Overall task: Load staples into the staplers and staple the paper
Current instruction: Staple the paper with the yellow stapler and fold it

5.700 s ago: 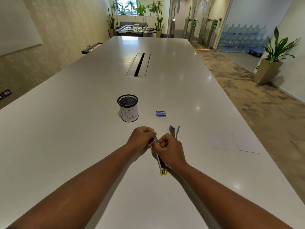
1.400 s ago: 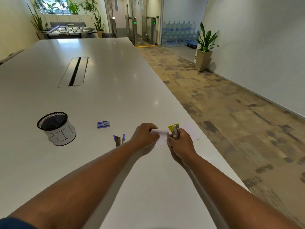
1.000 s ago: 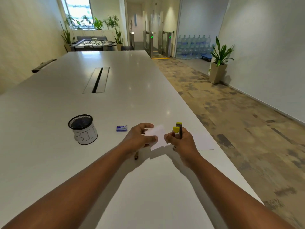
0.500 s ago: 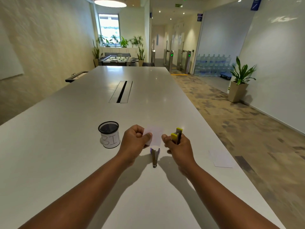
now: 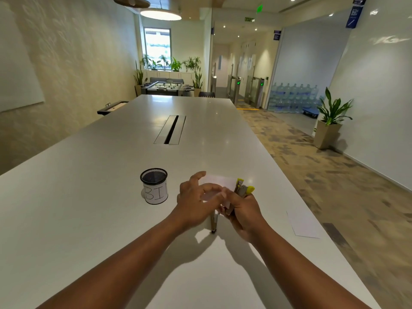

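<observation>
Since the frame half a sec earlier: the left hand (image 5: 196, 198) has let go its pinch on the paper slip (image 5: 219, 182) and now has fingers spread, hovering over/against it; whether fingertips still touch the slip can't be told (motion blur). The yellow stapler (image 5: 242, 190) has come in to the slip's right edge. Head cam tilted up a bit too, so more ceiling in view.

Grip state: the right hand (image 5: 244, 210) is wrapped round the yellow stapler, nose pointing up and away, slip edge at or in its mouth; can't confirm it is inside. Left hand relaxed, holding nothing that shows.

Progress (judgement): yellow stapler looks closed up, so prob. loaded already; stapling of the first slip is the step in hand, staple not seen yet. The second stapler (image 5: 214, 221) lies on the table (image 5: 89, 197) under and between the hands, mostly hidden; loaded or not, can't tell. Another paper sheet (image 5: 303, 224) lies well apart to the right near the table edge, untouched, so at least one more stapling left.

Writing: the mesh cup (image 5: 154, 186) left of the hands carries a white label, hand-lettered "BIN". Green exit sign far back, too small to read surely. No brand legible on either stapler.
</observation>
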`<action>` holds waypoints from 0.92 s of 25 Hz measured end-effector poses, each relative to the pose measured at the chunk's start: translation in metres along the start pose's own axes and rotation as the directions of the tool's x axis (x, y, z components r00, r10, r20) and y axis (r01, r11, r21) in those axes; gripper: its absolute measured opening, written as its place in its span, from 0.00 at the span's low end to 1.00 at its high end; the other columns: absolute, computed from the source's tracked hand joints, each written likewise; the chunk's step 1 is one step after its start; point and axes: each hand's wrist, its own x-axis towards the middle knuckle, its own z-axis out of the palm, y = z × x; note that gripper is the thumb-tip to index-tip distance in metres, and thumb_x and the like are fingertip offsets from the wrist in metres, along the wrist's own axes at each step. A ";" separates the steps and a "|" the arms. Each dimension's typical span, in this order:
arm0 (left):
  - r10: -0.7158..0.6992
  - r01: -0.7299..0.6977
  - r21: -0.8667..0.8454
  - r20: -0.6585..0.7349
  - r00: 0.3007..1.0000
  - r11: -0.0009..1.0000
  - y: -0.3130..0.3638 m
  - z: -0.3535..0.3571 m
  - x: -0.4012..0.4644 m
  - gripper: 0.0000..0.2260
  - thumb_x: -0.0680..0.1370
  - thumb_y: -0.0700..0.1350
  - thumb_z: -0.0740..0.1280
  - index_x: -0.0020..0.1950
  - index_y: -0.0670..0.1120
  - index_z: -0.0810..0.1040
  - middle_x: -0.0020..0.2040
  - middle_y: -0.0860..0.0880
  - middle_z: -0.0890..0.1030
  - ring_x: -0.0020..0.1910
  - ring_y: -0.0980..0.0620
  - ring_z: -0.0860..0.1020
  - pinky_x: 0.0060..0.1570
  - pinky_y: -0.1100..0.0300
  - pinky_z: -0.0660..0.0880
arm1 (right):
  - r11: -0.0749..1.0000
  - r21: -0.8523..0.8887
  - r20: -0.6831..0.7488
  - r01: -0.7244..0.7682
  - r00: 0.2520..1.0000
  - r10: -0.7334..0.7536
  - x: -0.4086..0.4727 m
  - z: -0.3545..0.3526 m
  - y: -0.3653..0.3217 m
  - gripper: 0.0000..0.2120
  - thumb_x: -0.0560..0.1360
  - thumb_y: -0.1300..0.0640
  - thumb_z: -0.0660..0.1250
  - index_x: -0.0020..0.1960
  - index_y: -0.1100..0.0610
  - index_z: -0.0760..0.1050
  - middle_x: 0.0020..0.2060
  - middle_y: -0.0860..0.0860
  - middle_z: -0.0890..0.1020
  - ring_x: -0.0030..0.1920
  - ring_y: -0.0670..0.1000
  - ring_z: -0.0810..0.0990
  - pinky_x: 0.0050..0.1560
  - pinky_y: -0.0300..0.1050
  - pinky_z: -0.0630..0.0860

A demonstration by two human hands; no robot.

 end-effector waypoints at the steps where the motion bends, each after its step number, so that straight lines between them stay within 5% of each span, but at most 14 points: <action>1: -0.008 0.006 -0.044 -0.066 0.998 0.999 0.000 -0.001 0.002 0.13 0.74 0.62 0.69 0.57 0.62 0.81 0.72 0.61 0.65 0.71 0.56 0.59 0.67 0.56 0.61 | 0.999 -0.034 -0.033 -0.010 0.999 0.009 0.000 0.000 -0.002 0.06 0.79 0.62 0.68 0.45 0.60 0.82 0.41 0.57 0.82 0.46 0.56 0.82 0.44 0.46 0.82; 3: -0.028 -0.010 -0.191 -0.194 0.981 0.982 0.000 -0.003 0.006 0.12 0.76 0.52 0.73 0.57 0.59 0.78 0.65 0.60 0.74 0.66 0.54 0.71 0.58 0.65 0.69 | 0.993 -0.118 -0.040 -0.005 0.999 0.000 0.000 -0.002 -0.005 0.12 0.78 0.65 0.67 0.40 0.53 0.82 0.35 0.52 0.80 0.37 0.50 0.80 0.37 0.43 0.80; 5: -0.077 0.011 -0.323 -0.192 0.978 0.946 -0.001 -0.008 0.012 0.12 0.76 0.47 0.75 0.56 0.57 0.78 0.54 0.56 0.81 0.53 0.52 0.80 0.51 0.61 0.77 | 0.966 -0.259 -0.007 0.018 1.000 -0.020 0.000 -0.002 -0.009 0.11 0.78 0.64 0.67 0.43 0.52 0.85 0.36 0.49 0.84 0.34 0.46 0.81 0.33 0.40 0.77; 8: -0.094 0.044 -0.266 -0.179 0.979 0.963 -0.003 -0.012 0.017 0.03 0.75 0.46 0.76 0.45 0.53 0.84 0.41 0.54 0.86 0.39 0.57 0.82 0.41 0.57 0.79 | 0.907 -0.404 -0.035 0.118 0.989 -0.144 0.002 -0.003 -0.008 0.03 0.78 0.60 0.70 0.49 0.57 0.82 0.37 0.50 0.85 0.34 0.45 0.79 0.32 0.38 0.73; 11: -0.129 0.096 -0.206 -0.150 0.980 0.974 -0.003 -0.014 0.019 0.05 0.74 0.47 0.77 0.39 0.50 0.84 0.34 0.53 0.84 0.32 0.58 0.79 0.35 0.61 0.74 | 0.863 -0.460 -0.103 0.210 0.952 -0.287 0.004 -0.005 -0.004 0.03 0.77 0.60 0.72 0.45 0.60 0.81 0.37 0.59 0.83 0.36 0.49 0.77 0.37 0.43 0.72; 15: -0.221 0.197 -0.221 -0.087 0.971 0.955 -0.001 -0.015 0.021 0.08 0.75 0.46 0.75 0.38 0.45 0.83 0.30 0.53 0.81 0.30 0.55 0.76 0.31 0.60 0.73 | 0.647 -0.684 0.005 0.335 0.890 -0.456 0.004 -0.006 0.000 0.06 0.75 0.60 0.73 0.40 0.53 0.80 0.33 0.53 0.81 0.37 0.52 0.77 0.38 0.48 0.74; 20: -0.278 0.235 -0.289 -0.119 0.953 0.928 0.005 -0.012 0.018 0.07 0.76 0.43 0.73 0.39 0.42 0.82 0.34 0.46 0.83 0.31 0.50 0.80 0.31 0.58 0.80 | 0.324 -0.832 0.187 0.451 0.778 -0.600 -0.004 -0.004 0.004 0.07 0.71 0.60 0.73 0.48 0.52 0.84 0.41 0.35 0.80 0.45 0.53 0.77 0.42 0.38 0.71; 23: -0.284 0.230 -0.319 -0.137 0.949 0.920 0.008 -0.010 0.016 0.07 0.77 0.41 0.72 0.40 0.42 0.83 0.37 0.45 0.85 0.33 0.52 0.82 0.30 0.61 0.79 | 0.236 -0.830 0.259 0.506 0.723 -0.641 -0.009 0.002 0.004 0.08 0.68 0.57 0.71 0.45 0.52 0.84 0.44 0.40 0.84 0.42 0.55 0.76 0.40 0.43 0.72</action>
